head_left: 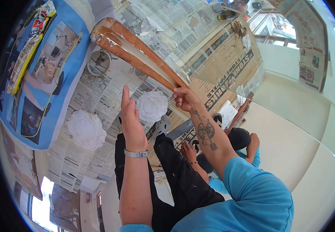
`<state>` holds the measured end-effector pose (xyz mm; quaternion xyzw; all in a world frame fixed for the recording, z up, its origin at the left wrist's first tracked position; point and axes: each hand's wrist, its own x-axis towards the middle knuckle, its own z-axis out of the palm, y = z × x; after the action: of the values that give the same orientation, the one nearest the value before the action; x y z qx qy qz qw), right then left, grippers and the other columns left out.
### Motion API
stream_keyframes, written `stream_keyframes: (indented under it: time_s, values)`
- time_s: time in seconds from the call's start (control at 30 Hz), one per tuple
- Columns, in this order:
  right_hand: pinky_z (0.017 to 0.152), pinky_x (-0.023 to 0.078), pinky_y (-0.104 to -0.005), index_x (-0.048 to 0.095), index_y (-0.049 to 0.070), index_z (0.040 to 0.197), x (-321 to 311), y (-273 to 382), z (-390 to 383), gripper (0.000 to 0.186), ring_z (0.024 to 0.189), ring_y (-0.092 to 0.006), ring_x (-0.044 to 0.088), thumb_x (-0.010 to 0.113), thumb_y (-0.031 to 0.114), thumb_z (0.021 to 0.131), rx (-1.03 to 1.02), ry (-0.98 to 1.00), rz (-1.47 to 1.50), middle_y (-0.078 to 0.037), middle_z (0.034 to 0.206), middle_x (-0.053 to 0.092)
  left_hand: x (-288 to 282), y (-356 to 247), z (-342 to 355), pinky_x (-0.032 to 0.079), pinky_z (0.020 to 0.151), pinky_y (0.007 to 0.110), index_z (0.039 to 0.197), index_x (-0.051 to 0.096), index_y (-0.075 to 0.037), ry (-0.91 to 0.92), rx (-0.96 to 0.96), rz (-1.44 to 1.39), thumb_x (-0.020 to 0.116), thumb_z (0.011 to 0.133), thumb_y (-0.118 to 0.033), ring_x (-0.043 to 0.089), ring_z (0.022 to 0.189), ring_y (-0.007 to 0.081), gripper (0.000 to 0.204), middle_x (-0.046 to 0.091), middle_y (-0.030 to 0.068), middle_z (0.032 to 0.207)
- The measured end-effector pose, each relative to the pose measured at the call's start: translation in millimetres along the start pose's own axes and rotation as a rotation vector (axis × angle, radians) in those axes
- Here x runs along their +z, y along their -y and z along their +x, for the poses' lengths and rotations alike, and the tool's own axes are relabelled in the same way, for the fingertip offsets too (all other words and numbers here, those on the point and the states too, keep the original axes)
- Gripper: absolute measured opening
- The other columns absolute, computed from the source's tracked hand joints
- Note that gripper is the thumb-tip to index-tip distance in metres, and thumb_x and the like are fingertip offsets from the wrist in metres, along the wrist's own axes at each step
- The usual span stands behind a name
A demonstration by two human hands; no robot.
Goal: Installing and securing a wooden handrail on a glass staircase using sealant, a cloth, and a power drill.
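Note:
A long, narrow brown trough-like piece, streaked with whitish material along its middle, lies slanted over newspaper. My right hand is at its near end, fingers curled closed against the tip. Held upright to the left, my left hand has its fingers stretched out and nothing in it. Just beyond that hand sits a ruffled white round piece. Another white ruffled piece lies farther left. A round tin or lid rests below the trough's far end.
Newspaper and flattened cardboard cover the floor. A blue printed sheet with a yellow packet is at left. Close by on my right, another person's hand rests low. A metal can stands far off.

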<state>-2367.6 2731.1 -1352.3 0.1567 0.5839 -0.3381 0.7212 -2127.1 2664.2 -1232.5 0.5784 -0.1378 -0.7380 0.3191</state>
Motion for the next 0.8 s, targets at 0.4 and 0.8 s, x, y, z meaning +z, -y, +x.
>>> stream_keyframes:
  time_s: [0.4, 0.8]
  values:
    - [0.045, 0.042, -0.0252, 0.058, 0.011, 0.078, 71.0, 0.3, -7.4, 0.014, 0.048, -0.0093, 0.054, 0.066, 0.021, 0.084, -0.092, 0.147, 0.206, -0.003, 0.067, 0.065, -5.7, -10.4, -5.7, 0.006, 0.116, 0.045, 0.153, 0.020, -0.012, 0.008, 0.042, -0.040, 0.033, 0.097, -0.028, 0.012, 0.146, 0.0312, 0.059, 0.014, 0.0067, 0.159]
    - [0.050, 0.047, -0.0299, 0.052, 0.004, 0.107, 257.5, 21.8, -59.4, 0.042, 0.058, -0.0161, 0.057, 0.062, 0.040, 0.088, -0.197, 0.175, 0.100, -0.010, 0.083, 0.061, -32.5, -39.3, -17.1, 0.007, 0.116, 0.044, 0.152, 0.021, -0.013, -0.085, 0.043, -0.139, 0.035, 0.094, -0.029, 0.017, 0.144, 0.0297, 0.063, 0.018, 0.0041, 0.159]
